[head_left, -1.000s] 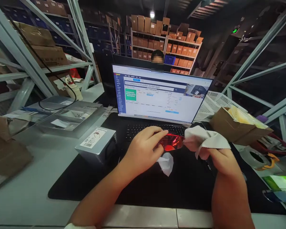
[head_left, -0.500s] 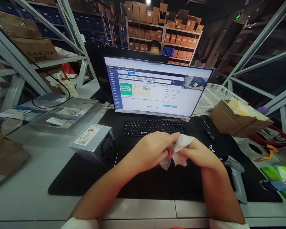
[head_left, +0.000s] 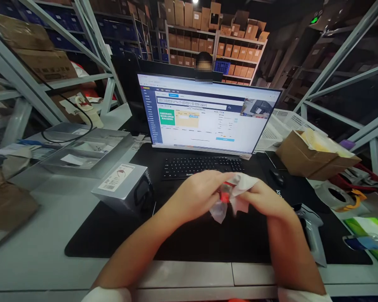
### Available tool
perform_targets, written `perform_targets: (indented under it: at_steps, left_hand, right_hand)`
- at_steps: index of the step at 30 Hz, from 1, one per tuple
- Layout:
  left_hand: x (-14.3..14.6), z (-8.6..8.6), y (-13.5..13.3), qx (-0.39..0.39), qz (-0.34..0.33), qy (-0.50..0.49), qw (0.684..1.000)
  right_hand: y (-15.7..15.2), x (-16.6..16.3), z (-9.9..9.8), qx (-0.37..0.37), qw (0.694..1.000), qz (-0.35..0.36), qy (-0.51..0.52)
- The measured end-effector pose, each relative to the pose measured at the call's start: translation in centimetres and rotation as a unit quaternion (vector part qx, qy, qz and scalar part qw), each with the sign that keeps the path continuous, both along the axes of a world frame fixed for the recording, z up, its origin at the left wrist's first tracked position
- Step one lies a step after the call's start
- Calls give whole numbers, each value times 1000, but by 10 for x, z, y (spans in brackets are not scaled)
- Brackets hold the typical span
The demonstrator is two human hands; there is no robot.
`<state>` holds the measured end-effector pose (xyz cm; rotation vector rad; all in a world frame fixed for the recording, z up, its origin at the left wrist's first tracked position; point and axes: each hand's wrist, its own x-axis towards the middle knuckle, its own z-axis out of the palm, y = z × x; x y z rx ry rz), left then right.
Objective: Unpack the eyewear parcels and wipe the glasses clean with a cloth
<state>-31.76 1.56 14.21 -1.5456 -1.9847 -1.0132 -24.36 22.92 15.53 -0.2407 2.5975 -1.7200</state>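
Above the black desk mat (head_left: 189, 241), my two hands are close together. My left hand (head_left: 197, 195) is closed round a small red item (head_left: 224, 196), mostly hidden by the fingers; its kind cannot be made out. A piece of clear plastic (head_left: 219, 213) hangs below it. My right hand (head_left: 264, 197) is closed on a pale cloth (head_left: 244, 183) with zigzag edges, which is pressed against the red item. To the left of my hands stands a grey box (head_left: 126, 188) with a white label on top.
A monitor (head_left: 208, 121) and black keyboard (head_left: 204, 165) lie ahead. At the right are a mouse (head_left: 276, 178), barcode scanner (head_left: 311, 235), tape roll (head_left: 334, 195) and cardboard box (head_left: 311, 157). An open grey tray (head_left: 91, 153) sits at the left. Behind the monitor is a person (head_left: 204, 63).
The cloth has shifted and folded over the red item, more of which now shows between my hands. Both hands have turned slightly; the grey box and the rest stay put.
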Motion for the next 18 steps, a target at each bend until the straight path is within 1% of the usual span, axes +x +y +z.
perform_targets:
  at_steps: [2, 4, 8, 10, 12, 14, 16, 18]
  left_hand:
    - [-3, 3, -6, 10, 21, -33, 999]
    - [-2, 3, -6, 10, 28, -39, 999]
    - [6, -4, 8, -19, -25, -3, 1000]
    - [8, -6, 11, -31, -38, -18, 999]
    - [4, -7, 9, -23, -37, -61, 997]
    - [-4, -7, 5, 20, -41, -104, 994]
    - [-18, -9, 0, 96, -57, -140, 984]
    - [-34, -11, -3, 181, -83, -179, 963]
  right_hand:
    - [10, 2, 2, -4, 1000, 12, -19]
    - [12, 3, 3, 24, 999, 28, -19]
    - [2, 2, -1, 144, 986, 57, 65]
    - [2, 2, -4, 157, 983, 62, 75]
    - [9, 4, -3, 127, 989, 65, 36]
    - [22, 10, 0, 72, 996, 47, -5]
    - [37, 17, 4, 2, 1000, 11, -14]
    - [54, 25, 6, -68, 997, -39, 1]
